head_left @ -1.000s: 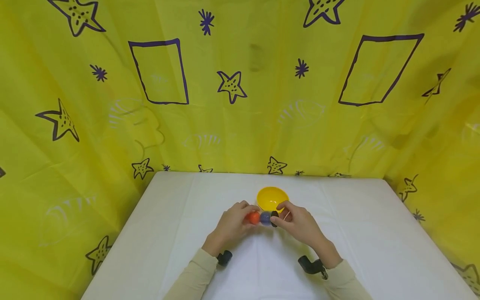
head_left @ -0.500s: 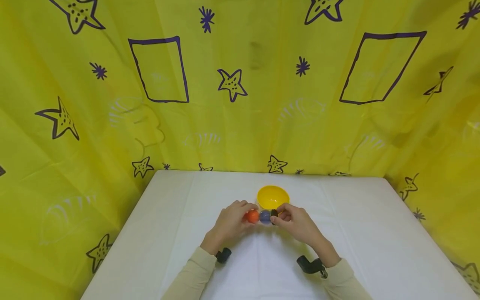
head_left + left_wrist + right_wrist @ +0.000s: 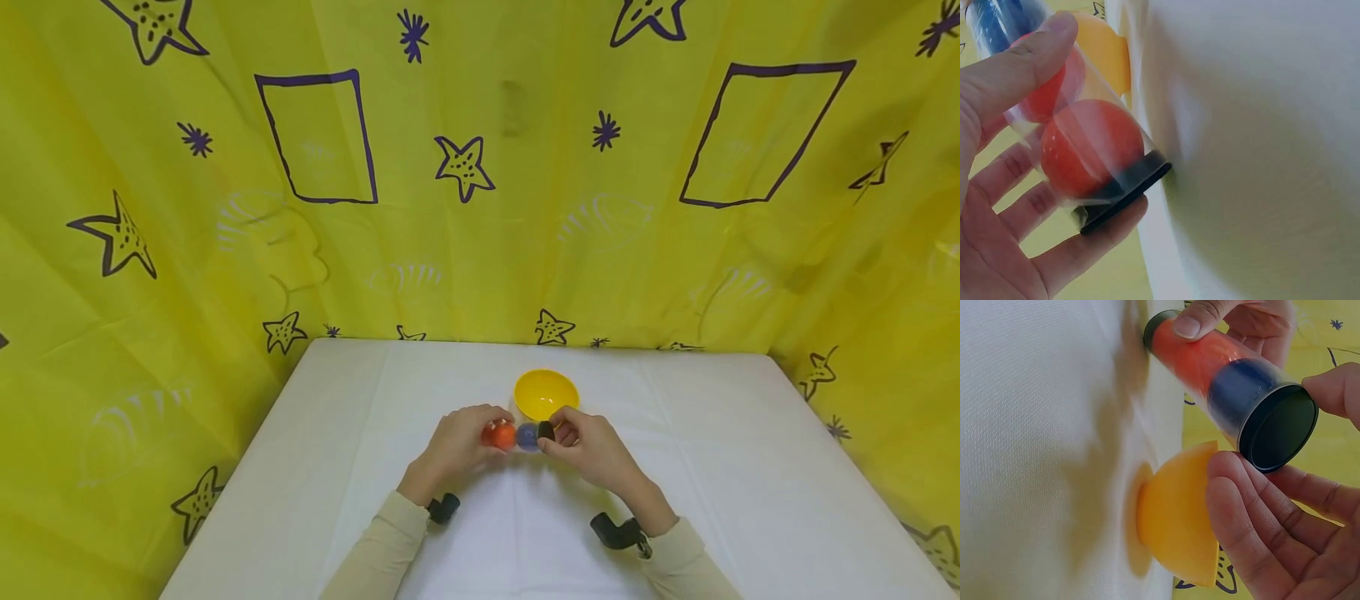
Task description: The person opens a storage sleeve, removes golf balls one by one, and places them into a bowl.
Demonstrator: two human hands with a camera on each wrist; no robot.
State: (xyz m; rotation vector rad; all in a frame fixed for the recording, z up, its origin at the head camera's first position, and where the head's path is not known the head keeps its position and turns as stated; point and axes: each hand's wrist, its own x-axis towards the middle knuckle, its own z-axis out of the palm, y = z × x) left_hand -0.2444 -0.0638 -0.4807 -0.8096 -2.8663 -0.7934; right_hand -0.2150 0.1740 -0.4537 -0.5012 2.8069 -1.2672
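Observation:
A clear tube with red balls point(image 3: 1092, 147) and a blue ball point(image 3: 528, 437) inside is held sideways above the table. My left hand point(image 3: 460, 437) grips its left part, thumb across the plastic, one finger under the black end cap point(image 3: 1125, 194). At the other end, my right hand point(image 3: 596, 446) pinches the dark lid point(image 3: 1279, 428) between thumb and fingers. The lid sits on the tube's mouth in the right wrist view. Just behind the tube stands a yellow bowl point(image 3: 546, 390), upright, close to the right fingertips.
A white cloth covers the table point(image 3: 360, 400). Behind and to both sides hangs a yellow curtain point(image 3: 510, 242) printed with starfish and outlined shapes. Each wrist wears a black camera mount point(image 3: 618, 532) over the table.
Both hands and the tube have shifted very slightly left. The grip on the tube and on its lid stays the same, and the bowl stays in place.

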